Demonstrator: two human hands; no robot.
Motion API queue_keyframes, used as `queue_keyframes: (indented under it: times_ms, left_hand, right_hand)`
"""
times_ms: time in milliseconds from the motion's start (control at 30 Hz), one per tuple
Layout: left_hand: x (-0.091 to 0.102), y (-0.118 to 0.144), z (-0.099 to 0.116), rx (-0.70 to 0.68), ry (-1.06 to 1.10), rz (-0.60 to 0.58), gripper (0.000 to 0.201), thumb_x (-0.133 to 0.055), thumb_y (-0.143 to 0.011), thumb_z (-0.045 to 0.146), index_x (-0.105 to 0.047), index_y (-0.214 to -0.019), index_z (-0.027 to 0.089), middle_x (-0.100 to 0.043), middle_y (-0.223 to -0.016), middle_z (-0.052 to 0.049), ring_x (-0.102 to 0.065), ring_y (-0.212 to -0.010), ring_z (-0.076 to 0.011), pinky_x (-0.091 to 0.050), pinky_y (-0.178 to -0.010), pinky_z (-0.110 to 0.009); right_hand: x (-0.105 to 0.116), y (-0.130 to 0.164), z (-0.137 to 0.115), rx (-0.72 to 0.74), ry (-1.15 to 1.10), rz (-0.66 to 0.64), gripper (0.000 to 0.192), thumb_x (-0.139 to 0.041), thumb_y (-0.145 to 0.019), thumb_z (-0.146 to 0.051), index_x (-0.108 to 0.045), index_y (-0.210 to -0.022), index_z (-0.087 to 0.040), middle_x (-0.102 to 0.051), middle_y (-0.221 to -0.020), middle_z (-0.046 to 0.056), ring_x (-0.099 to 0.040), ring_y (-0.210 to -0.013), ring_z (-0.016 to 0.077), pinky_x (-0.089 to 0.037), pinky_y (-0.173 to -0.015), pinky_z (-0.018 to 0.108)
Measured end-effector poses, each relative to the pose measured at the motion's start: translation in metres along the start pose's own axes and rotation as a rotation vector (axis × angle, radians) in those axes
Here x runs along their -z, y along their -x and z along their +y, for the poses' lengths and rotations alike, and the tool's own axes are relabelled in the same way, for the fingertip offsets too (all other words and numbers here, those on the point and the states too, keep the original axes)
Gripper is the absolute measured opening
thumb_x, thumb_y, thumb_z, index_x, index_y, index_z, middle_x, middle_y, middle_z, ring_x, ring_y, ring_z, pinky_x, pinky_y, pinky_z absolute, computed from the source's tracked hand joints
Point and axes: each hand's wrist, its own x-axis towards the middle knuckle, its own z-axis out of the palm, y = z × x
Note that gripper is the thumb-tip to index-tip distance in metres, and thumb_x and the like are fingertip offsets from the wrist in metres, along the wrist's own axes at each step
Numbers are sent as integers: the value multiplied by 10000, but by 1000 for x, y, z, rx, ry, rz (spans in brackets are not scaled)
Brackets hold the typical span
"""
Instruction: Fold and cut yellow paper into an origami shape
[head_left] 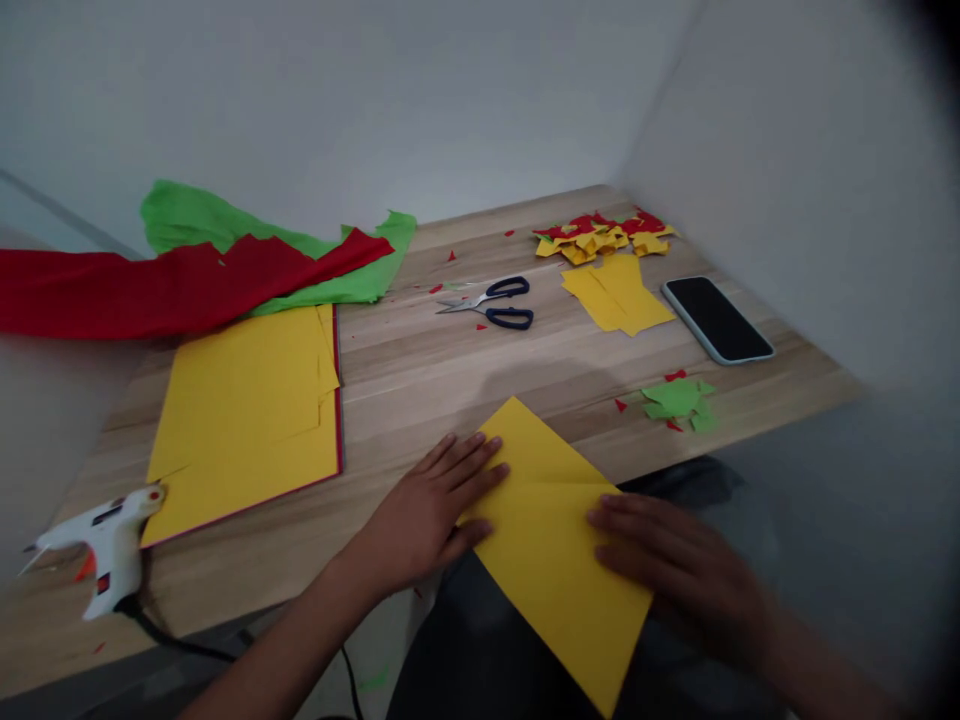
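Observation:
A yellow paper sheet (551, 520) lies tilted at the near edge of the wooden table (420, 380), its lower corner hanging past the edge. My left hand (431, 510) presses flat on the sheet's left side, fingers spread. My right hand (675, 570) rests flat on its right side, fingers together and pointing left. A crease line runs across the sheet between the two hands.
A stack of yellow sheets (251, 410) lies at the left, with red (150, 285) and green crepe paper (202, 220) behind it. A white glue gun (109, 550) sits front left. Scissors (495, 302), yellow pieces (619, 295), paper scraps (600, 235), a phone (716, 318) and green scraps (679, 402) lie farther back and right.

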Motion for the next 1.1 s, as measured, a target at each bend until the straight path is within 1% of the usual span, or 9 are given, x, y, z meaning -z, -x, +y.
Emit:
queue_keyframes:
  times_ms: [100, 233, 367, 600, 667, 733, 800, 967, 1100]
  left_hand:
    - [3, 9, 0, -22, 82, -45, 730, -620, -871, 541, -376, -1507, 277, -326, -1605, -107, -283, -1484, -309, -166, -1208, -589]
    - [-6, 8, 4, 158, 142, 179, 433, -532, -953, 300, -520, -1384, 262, -600, -1410, -90, -488, -1366, -268, -295, -1183, -538]
    - [-24, 3, 13, 450, 79, 510, 304, -597, -901, 258, -585, -1203, 222, -696, -1180, -113, -626, -1157, -292, -473, -1037, -514]
    - [-28, 1, 22, 367, 36, 467, 288, -695, -841, 277, -613, -1117, 264, -658, -1185, -86, -560, -1223, -300, -408, -1078, -548]
    - [-28, 2, 20, 371, 49, 481, 308, -705, -842, 285, -603, -1132, 270, -660, -1194, -77, -559, -1221, -288, -408, -1081, -534]
    - [-29, 2, 19, 378, 53, 480, 357, -711, -844, 292, -587, -1178, 272, -667, -1198, -73, -558, -1223, -284, -403, -1085, -527]
    - [-31, 2, 18, 371, 51, 463, 382, -717, -841, 301, -579, -1196, 274, -675, -1205, -67, -550, -1232, -290, -393, -1087, -531]
    - [-26, 7, 17, 360, 91, 398, 435, -686, -868, 285, -522, -1270, 262, -695, -1210, -57, -533, -1257, -287, -370, -1099, -534]
    - [-20, 22, 16, 295, 149, 310, 451, -706, -861, 305, -522, -1272, 279, -701, -1204, -30, -519, -1272, -256, -340, -1131, -496]
  right_hand:
    - [9, -9, 21, -310, -62, 54, 163, -534, -960, -282, -691, -971, -240, -777, -938, 51, -736, -869, 205, -587, -754, 317]
    - [18, -54, 37, -767, 29, -106, 385, -499, -947, -488, -603, -671, -241, -627, -580, 0, -597, -539, 178, -416, -520, 297]
    - [13, -89, 50, -844, 134, -290, 374, -488, -914, -521, -653, -731, -240, -688, -668, 38, -631, -614, 225, -349, -527, 306]
    - [7, -92, 59, -917, 248, -351, 363, -527, -880, -599, -665, -845, -265, -693, -651, 34, -637, -534, 238, -355, -453, 309]
    - [9, -96, 52, -863, 319, -243, 393, -536, -884, -594, -663, -1037, -254, -731, -793, 73, -682, -658, 285, -456, -509, 361]
    - [7, -105, 36, -666, 420, -69, 477, -537, -911, -526, -580, -1270, -215, -705, -1111, 154, -664, -1000, 372, -530, -759, 485]
    - [-4, -115, 15, -416, 360, -17, 484, -535, -937, -423, -507, -1375, -221, -585, -1363, 161, -521, -1267, 391, -448, -1002, 558]
    - [-45, -121, -17, -168, 120, -335, 637, -563, -933, -428, -414, -1482, -142, -483, -1501, 156, -406, -1394, 352, -362, -1140, 551]
    - [-59, -101, -18, -102, 222, -344, 605, -523, -960, -425, -429, -1483, -135, -436, -1537, 169, -359, -1417, 375, -326, -1127, 600]
